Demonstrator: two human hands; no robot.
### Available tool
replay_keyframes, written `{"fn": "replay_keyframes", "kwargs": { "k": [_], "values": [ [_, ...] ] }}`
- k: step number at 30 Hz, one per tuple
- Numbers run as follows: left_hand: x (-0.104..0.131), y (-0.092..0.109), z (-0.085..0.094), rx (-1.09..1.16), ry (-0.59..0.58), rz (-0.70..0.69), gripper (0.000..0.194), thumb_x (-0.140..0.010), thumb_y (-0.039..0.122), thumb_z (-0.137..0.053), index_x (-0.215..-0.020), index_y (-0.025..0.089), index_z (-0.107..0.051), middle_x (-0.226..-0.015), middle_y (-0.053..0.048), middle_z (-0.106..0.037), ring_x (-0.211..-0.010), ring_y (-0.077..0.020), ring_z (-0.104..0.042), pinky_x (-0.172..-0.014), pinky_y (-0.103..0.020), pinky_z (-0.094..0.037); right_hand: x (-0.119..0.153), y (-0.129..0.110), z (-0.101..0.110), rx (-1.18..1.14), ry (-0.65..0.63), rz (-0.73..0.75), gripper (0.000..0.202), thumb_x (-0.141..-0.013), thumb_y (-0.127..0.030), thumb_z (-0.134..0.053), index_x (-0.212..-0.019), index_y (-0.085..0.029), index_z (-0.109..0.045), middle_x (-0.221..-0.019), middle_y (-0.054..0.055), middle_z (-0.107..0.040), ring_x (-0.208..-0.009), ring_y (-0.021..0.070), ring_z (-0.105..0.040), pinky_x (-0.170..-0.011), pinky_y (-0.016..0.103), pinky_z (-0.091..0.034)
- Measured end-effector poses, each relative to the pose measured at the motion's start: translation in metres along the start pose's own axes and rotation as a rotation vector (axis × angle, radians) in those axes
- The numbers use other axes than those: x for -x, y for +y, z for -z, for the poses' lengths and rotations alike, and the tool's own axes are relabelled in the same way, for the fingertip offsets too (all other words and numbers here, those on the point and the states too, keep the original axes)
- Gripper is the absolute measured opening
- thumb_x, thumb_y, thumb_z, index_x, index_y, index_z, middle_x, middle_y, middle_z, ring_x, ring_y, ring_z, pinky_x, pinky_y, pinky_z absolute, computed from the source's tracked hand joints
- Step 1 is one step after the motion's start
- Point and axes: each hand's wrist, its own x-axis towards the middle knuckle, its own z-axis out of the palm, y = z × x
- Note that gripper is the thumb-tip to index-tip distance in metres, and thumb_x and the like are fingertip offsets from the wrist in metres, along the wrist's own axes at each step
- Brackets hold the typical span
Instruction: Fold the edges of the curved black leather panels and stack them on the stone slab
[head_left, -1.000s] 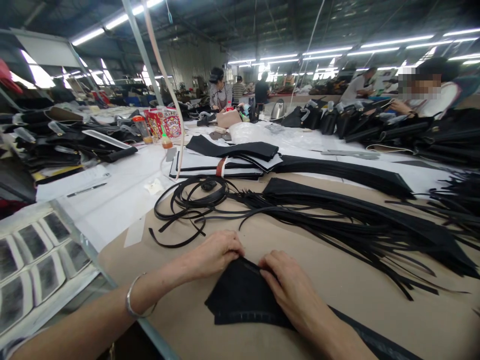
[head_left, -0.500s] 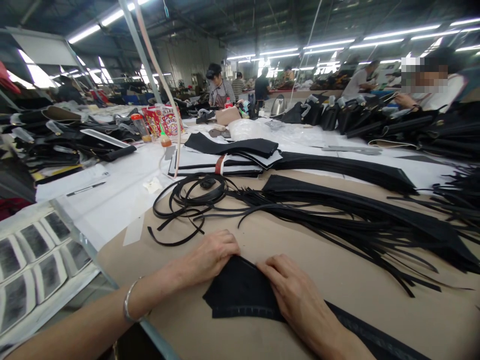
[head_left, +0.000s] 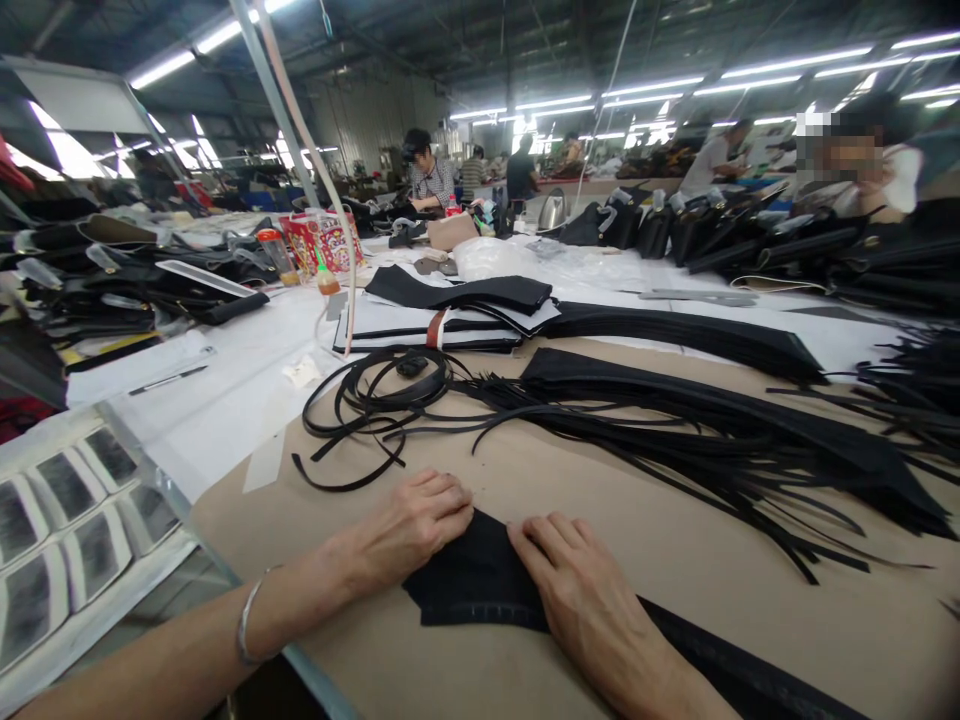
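Note:
A long black panel (head_left: 480, 575), which looks like leather or fabric, lies in front of me with small pale marks along its near edge. My left hand (head_left: 431, 510) has its fingers curled and pressed together on the panel's far left edge. On the panel's upper edge, my right hand (head_left: 574, 580) rests with bent fingers held close together, gripping there. That hand and forearm cover the middle of the panel, which runs on toward the lower right. The undersides of my fingertips are hidden.
Beyond my hands lie coiled black straps (head_left: 367, 400), a bundle of thin black strips (head_left: 675, 440) and stacked black panels (head_left: 675, 335). A glass edge (head_left: 169, 490) borders the tan sheet (head_left: 360, 660) at left. Bags (head_left: 660, 225) and co-workers (head_left: 431, 180) are farther back.
Both hands stay at the panel's upper edge, with slight finger shifts. The whole view has moved a little. A co-worker at the back has lowered their head and brought their hands together.

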Motion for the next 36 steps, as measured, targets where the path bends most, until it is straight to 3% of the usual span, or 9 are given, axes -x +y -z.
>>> {"fn": "replay_keyframes", "kwargs": {
  "k": [3, 6, 8, 11, 15, 21, 25, 30, 36],
  "values": [
    [0.006, -0.004, 0.0, -0.022, 0.009, 0.012, 0.02, -0.096, 0.012, -0.043, -0.1, 0.014, -0.062, -0.099, -0.007, -0.064, -0.091, -0.0188, -0.057, -0.084, -0.033, -0.046, 0.0, -0.001, 0.001, 0.045, -0.016, 0.008, 0.037, -0.075, 0.007, -0.056, -0.107, -0.011, -0.058, -0.096, 0.006, -0.053, -0.082, 0.0219, -0.045, -0.073, 0.036, -0.036],
    [0.006, -0.004, 0.001, -0.06, 0.124, 0.111, 0.024, -0.096, 0.009, -0.04, -0.087, 0.014, -0.062, -0.096, -0.008, -0.063, -0.093, -0.0203, -0.056, -0.084, -0.035, -0.045, 0.0, -0.001, 0.0, 0.073, -0.024, 0.015, 0.038, -0.075, 0.007, -0.056, -0.108, -0.011, -0.058, -0.096, 0.005, -0.052, -0.082, 0.0218, -0.045, -0.074, 0.036, -0.036],
    [0.0, 0.006, 0.0, -0.036, 0.181, 0.169, 0.026, -0.095, 0.008, -0.038, -0.091, 0.014, -0.062, -0.098, -0.009, -0.062, -0.095, -0.0216, -0.055, -0.086, -0.037, -0.045, 0.0, -0.002, -0.001, 0.087, -0.034, 0.011, 0.035, -0.076, 0.005, -0.056, -0.107, -0.012, -0.058, -0.096, 0.006, -0.052, -0.082, 0.022, -0.045, -0.075, 0.037, -0.037],
    [-0.014, 0.027, -0.005, 0.098, 0.094, 0.199, 0.027, -0.094, 0.007, -0.038, -0.106, 0.015, -0.061, -0.098, -0.007, -0.063, -0.096, -0.0205, -0.055, -0.089, -0.036, -0.047, 0.0, -0.003, -0.001, 0.103, -0.072, -0.006, 0.033, -0.079, 0.005, -0.054, -0.106, -0.013, -0.058, -0.095, 0.006, -0.051, -0.084, 0.023, -0.045, -0.077, 0.038, -0.037],
    [-0.021, 0.042, -0.014, 0.17, -0.036, 0.25, 0.029, -0.093, 0.007, -0.039, -0.109, 0.016, -0.061, -0.098, -0.006, -0.065, -0.093, -0.0197, -0.057, -0.088, -0.035, -0.05, -0.002, -0.005, 0.005, 0.118, -0.112, -0.003, 0.032, -0.081, 0.004, -0.052, -0.108, -0.011, -0.057, -0.095, 0.007, -0.051, -0.085, 0.0242, -0.045, -0.078, 0.039, -0.038],
    [-0.011, 0.037, -0.018, 0.137, 0.002, 0.173, 0.035, -0.092, 0.004, -0.036, -0.117, 0.014, -0.059, -0.107, -0.008, -0.066, -0.098, -0.0201, -0.059, -0.091, -0.036, -0.05, 0.0, 0.006, 0.013, 0.046, -0.109, 0.035, 0.028, -0.087, 0.0, -0.058, -0.111, -0.013, -0.056, -0.095, 0.004, -0.052, -0.085, 0.022, -0.046, -0.08, 0.037, -0.037],
    [-0.01, 0.037, -0.018, 0.069, 0.024, 0.163, 0.034, -0.093, 0.005, -0.036, -0.115, 0.015, -0.06, -0.109, -0.009, -0.065, -0.097, -0.0208, -0.06, -0.088, -0.036, -0.05, 0.008, 0.019, 0.018, 0.011, -0.132, 0.065, 0.015, -0.09, -0.005, -0.061, -0.101, -0.015, -0.058, -0.09, 0.003, -0.053, -0.081, 0.0208, -0.046, -0.076, 0.035, -0.036],
    [-0.015, 0.038, -0.012, 0.109, -0.06, 0.152, 0.033, -0.094, 0.007, -0.035, -0.114, 0.015, -0.06, -0.1, -0.008, -0.066, -0.092, -0.0201, -0.06, -0.087, -0.037, -0.047, 0.019, 0.027, 0.026, 0.014, -0.13, 0.096, 0.013, -0.09, -0.004, -0.058, -0.098, -0.015, -0.058, -0.091, 0.004, -0.055, -0.079, 0.0203, -0.045, -0.076, 0.034, -0.035],
    [-0.015, 0.04, -0.01, 0.063, -0.153, 0.139, 0.041, -0.095, 0.008, -0.038, -0.13, 0.021, -0.052, -0.103, -0.007, -0.062, -0.096, -0.0221, -0.055, -0.089, -0.04, -0.043, 0.027, 0.025, 0.025, 0.06, -0.11, 0.084, 0.021, -0.087, -0.002, -0.054, -0.104, -0.014, -0.058, -0.091, 0.005, -0.054, -0.08, 0.0212, -0.045, -0.076, 0.035, -0.035]
  ]
}}
